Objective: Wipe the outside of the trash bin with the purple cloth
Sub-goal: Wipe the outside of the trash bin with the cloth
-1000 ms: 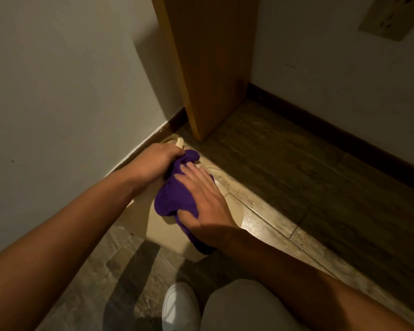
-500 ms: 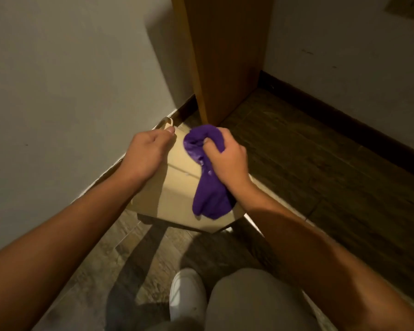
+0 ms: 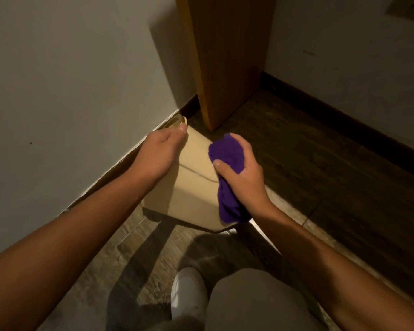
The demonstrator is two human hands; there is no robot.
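One smooth beige plastic trash bin (image 3: 189, 187), tipped against the left wall. Left hand (image 3: 160, 154) grips its far rim. Right hand (image 3: 239, 173) clenches one soft purple cloth (image 3: 227, 158) against its right side.

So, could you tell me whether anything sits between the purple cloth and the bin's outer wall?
Nothing visible does. The right hand presses the purple cloth directly against the beige trash bin, while the left hand steadies it.
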